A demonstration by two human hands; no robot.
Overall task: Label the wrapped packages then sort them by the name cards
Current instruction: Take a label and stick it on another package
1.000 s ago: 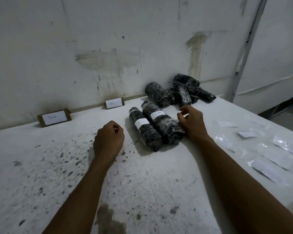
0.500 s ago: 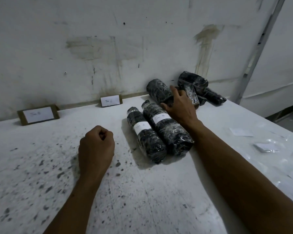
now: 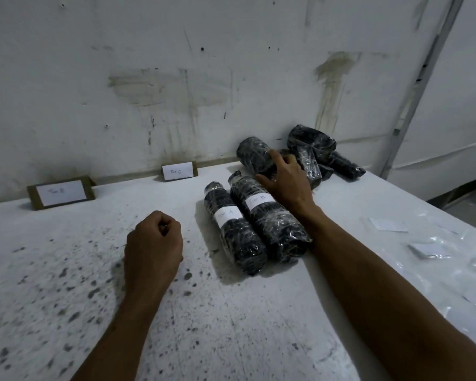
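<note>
The right hand (image 3: 283,180) is reaching far over the two labelled packages (image 3: 254,224), fingers spread and touching an unlabelled package (image 3: 254,155) near the wall, not yet gripping. That package's long axis is running far-left to near-right. The left hand (image 3: 153,240), a closed empty fist, is resting farther away.

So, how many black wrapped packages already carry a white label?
2: the black wrapped package marked A and the one marked B, side by side mid-table. Labels in the rear pile may be hidden.
</note>
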